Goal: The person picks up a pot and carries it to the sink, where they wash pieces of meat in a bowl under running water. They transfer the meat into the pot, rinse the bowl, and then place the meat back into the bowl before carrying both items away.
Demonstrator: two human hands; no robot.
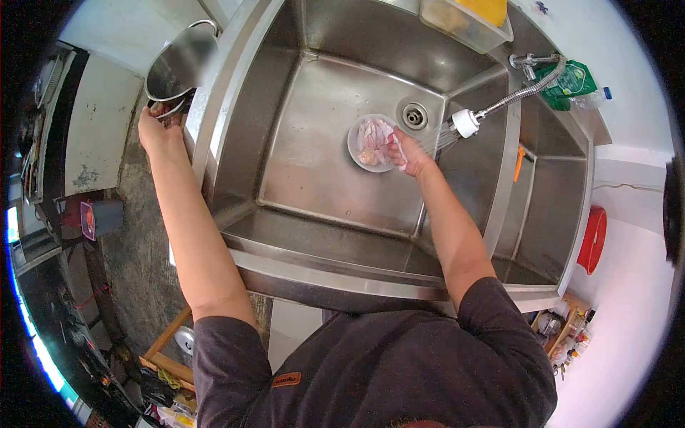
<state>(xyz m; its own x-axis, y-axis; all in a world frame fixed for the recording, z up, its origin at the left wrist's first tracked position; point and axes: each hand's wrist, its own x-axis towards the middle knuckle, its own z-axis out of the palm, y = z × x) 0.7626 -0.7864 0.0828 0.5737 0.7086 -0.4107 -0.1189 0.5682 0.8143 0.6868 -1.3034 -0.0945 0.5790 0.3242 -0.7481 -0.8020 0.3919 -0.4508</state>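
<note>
My left hand (163, 130) is at the sink's left edge, fingers wrapped round the near handle of a steel pot (163, 80). The pot's inside is partly blurred. Inside the large sink basin, my right hand (408, 153) is at the right side of a pale round bowl (357, 155). Pale pink raw meat, which looks like chicken (372, 140), fills the bowl. My right fingers close on a piece of it at the rim. Water streams from a white spray head (466, 123) beside that hand.
The steel sink (307, 143) has a drain (414, 115) behind the bowl. A flexible hose (524, 93) runs from the wall tap. A plastic tub (464, 21) stands on the far rim, a green pouch (571, 82) to the right. A red basin (592, 239) hangs at right.
</note>
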